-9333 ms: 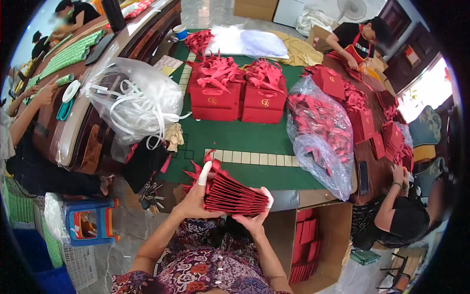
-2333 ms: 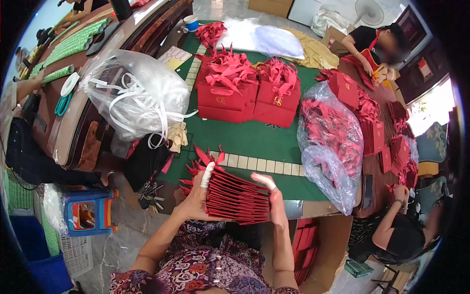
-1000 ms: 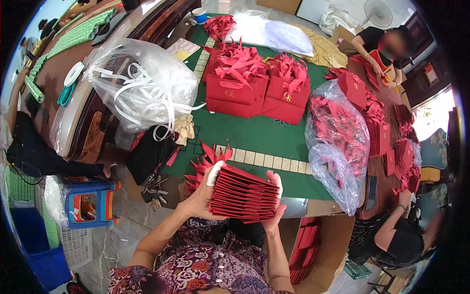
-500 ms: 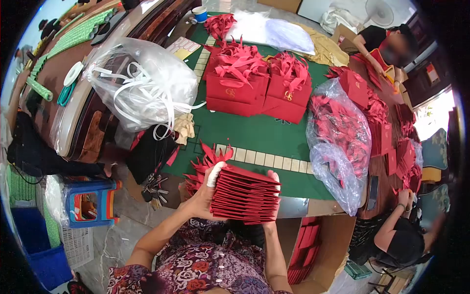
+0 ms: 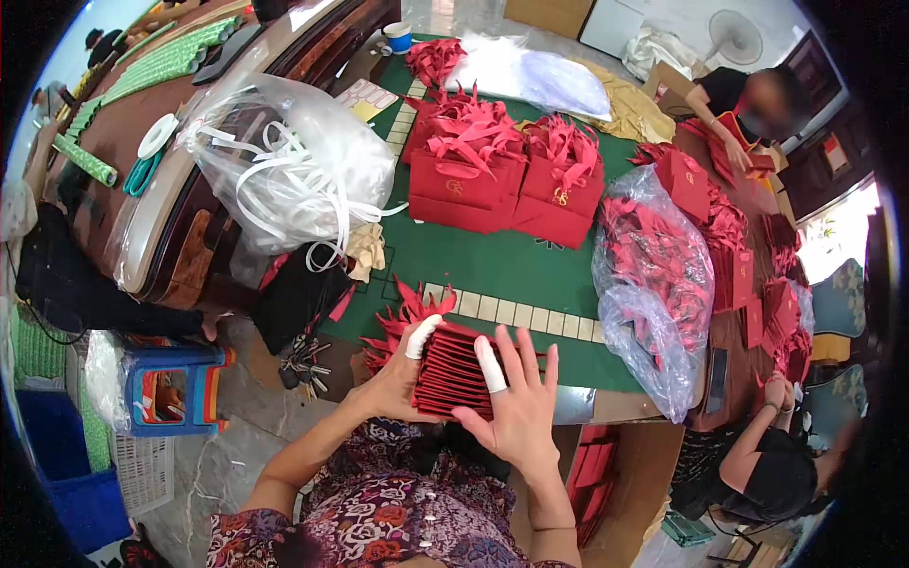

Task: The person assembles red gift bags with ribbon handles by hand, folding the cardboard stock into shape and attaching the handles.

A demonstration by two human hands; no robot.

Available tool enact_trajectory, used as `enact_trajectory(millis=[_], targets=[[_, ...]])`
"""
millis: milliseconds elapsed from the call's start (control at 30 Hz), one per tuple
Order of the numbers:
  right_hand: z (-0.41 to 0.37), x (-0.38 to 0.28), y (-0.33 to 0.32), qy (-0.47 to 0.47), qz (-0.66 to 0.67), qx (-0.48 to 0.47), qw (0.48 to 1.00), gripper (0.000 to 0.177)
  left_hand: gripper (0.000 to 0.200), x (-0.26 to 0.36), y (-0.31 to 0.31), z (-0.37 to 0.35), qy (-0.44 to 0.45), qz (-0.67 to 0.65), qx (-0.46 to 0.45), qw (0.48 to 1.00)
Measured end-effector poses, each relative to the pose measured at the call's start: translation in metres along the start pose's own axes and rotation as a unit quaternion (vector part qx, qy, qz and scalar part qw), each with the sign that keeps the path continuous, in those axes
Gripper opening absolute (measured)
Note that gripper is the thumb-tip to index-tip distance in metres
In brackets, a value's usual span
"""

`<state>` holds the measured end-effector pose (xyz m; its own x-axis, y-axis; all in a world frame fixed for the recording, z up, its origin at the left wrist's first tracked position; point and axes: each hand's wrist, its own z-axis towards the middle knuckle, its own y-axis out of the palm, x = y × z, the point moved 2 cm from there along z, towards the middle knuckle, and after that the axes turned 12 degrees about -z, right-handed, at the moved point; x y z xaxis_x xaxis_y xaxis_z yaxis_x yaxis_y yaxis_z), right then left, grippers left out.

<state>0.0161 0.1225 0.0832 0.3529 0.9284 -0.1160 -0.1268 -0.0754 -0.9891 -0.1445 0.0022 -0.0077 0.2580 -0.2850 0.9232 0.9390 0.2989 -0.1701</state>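
A thick stack of folded red paper bags (image 5: pixel 454 377) is held over the table's near edge. My left hand (image 5: pixel 396 374) grips the stack's left side, with a white covering on one finger. Spread fingers show on my right hand (image 5: pixel 516 393), which lies over the stack's right part, palm toward the bags; its index finger also wears a white covering. Red ribbons (image 5: pixel 407 317) lie just behind my left hand. Further back, finished-looking red bags with gold lettering (image 5: pixel 464 194) stand upright with ribbons on top.
A clear bag of white straps (image 5: pixel 294 170) lies at left. Plastic-wrapped red ribbons (image 5: pixel 653 265) cover the green table's (image 5: pixel 473 260) right side. A cardboard box (image 5: pixel 634 473) stands below. One person (image 5: pixel 729 104) works at upper right, another (image 5: pixel 772 464) at lower right.
My right hand has come off the stack's right edge and moved left across it, fingers now spread. The stack looks narrower and partly covered. The view has shifted slightly.
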Motion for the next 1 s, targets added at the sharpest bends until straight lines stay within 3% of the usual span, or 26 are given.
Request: enact_trajectory(millis=[200, 267, 433, 533, 567, 667, 700, 733, 800, 833, 900, 1000], targets=[[0.002, 0.0, -0.008, -0.006, 0.037, 0.004, 0.999, 0.086, 0.133, 0.003, -0.001, 0.003, -0.006, 0.002, 0.005, 1.0], [0.003, -0.001, -0.006, -0.007, -0.004, -0.006, 1.0, 0.088, 0.132, 0.001, -0.001, 0.0, -0.007, -0.005, 0.007, 1.0], [0.005, -0.004, -0.024, -0.008, 0.004, -0.031, 0.999, 0.115, 0.128, 0.005, -0.002, 0.002, 0.004, 0.007, 0.01, 1.0], [0.011, -0.004, -0.02, -0.026, -0.018, -0.044, 0.999, 0.115, 0.123, 0.009, -0.003, 0.0, -0.004, 0.021, 0.011, 1.0], [0.015, -0.007, -0.021, -0.042, -0.021, -0.002, 0.999, 0.111, 0.121, 0.007, -0.002, -0.001, -0.013, 0.031, 0.015, 0.999], [0.016, 0.001, 0.0, -0.022, 0.037, -0.035, 0.998, 0.104, 0.113, 0.009, -0.002, 0.003, -0.012, 0.041, 0.033, 0.999], [0.02, 0.0, -0.005, -0.037, 0.003, -0.027, 0.999, 0.089, 0.109, 0.009, -0.002, 0.004, -0.009, 0.072, 0.036, 0.997], [0.022, 0.0, -0.006, -0.039, 0.0, -0.028, 0.999, 0.089, 0.105, 0.01, -0.003, 0.006, -0.006, 0.101, 0.038, 0.994], [0.026, 0.002, -0.005, -0.08, 0.004, 0.009, 0.997, 0.071, 0.097, 0.012, -0.005, 0.011, -0.002, 0.089, 0.049, 0.995], [0.027, 0.004, -0.004, -0.082, 0.001, 0.01, 0.997, 0.071, 0.095, 0.012, -0.005, 0.012, -0.008, 0.114, 0.043, 0.993], [0.03, 0.008, 0.001, -0.099, -0.024, -0.024, 0.994, 0.055, 0.089, 0.016, -0.007, 0.019, -0.028, 0.124, 0.036, 0.991], [0.037, 0.017, 0.003, -0.112, 0.001, 0.017, 0.994, 0.047, 0.086, 0.017, -0.009, 0.031, -0.046, 0.123, 0.028, 0.991]])
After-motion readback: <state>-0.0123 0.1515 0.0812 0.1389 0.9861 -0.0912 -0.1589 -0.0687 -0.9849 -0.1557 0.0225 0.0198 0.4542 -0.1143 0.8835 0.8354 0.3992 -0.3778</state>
